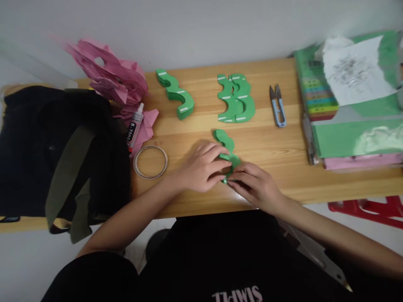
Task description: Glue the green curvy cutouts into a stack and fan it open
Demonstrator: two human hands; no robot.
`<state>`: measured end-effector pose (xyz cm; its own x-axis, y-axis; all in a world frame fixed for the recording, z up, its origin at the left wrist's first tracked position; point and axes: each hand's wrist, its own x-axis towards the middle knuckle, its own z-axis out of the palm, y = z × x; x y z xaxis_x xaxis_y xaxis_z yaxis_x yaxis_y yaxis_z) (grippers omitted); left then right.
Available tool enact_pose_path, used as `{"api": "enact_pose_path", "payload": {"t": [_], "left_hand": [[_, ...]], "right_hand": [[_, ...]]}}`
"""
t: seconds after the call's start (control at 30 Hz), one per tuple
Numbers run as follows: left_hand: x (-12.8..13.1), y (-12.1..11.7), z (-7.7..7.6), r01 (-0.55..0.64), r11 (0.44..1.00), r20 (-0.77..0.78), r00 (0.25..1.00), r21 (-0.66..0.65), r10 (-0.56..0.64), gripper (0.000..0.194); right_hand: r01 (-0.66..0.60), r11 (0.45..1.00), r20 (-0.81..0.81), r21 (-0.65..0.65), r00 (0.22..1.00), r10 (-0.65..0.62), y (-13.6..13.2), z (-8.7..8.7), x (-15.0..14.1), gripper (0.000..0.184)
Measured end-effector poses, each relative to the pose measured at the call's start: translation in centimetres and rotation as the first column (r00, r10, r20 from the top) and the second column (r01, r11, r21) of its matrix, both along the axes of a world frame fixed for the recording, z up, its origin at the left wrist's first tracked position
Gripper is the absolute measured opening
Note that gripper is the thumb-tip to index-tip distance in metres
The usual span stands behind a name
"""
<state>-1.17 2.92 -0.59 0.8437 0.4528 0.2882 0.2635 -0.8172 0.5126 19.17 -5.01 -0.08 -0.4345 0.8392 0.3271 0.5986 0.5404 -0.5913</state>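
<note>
A wavy green paper cut-out [224,138] lies on the wooden table in front of me. My left hand [204,167] holds it from the left, fingers bent over its middle and thumb at its lower end. At that same end, my right hand [256,184] pinches the edge with closed fingertips, close to a small white strip. The fingers partly hide the lower half of the piece. Beyond my hands lie a stack of wavy green cut-outs [185,102] and a group of matching green pieces [236,102], both bearing short white strips.
Blue-handled thread snips [278,107] lie to the right, near green packages [346,138] with a crumpled white paper [359,71]. On the left are a tape ring [150,162], a glue tube [134,128], pink paper [116,75] and a black bag [63,147]. A wall stands behind.
</note>
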Motion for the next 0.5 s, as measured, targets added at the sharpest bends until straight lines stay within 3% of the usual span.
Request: {"api": "enact_pose_path", "payload": {"t": [0.33, 0.5], "left_hand": [[0.01, 0.0, 0.0, 0.007, 1.0, -0.029, 1.0, -0.027, -0.008, 0.023], [0.01, 0.04, 0.06, 0.006, 0.999, -0.035, 0.999, -0.041, -0.008, 0.024]], "right_hand": [[-0.034, 0.996, 0.137, 0.088, 0.99, 0.021, -0.1, -0.16, -0.28, 0.012], [-0.061, 0.996, 0.186, 0.066, 0.981, 0.048, 0.14, -0.08, -0.31, 0.013]]}}
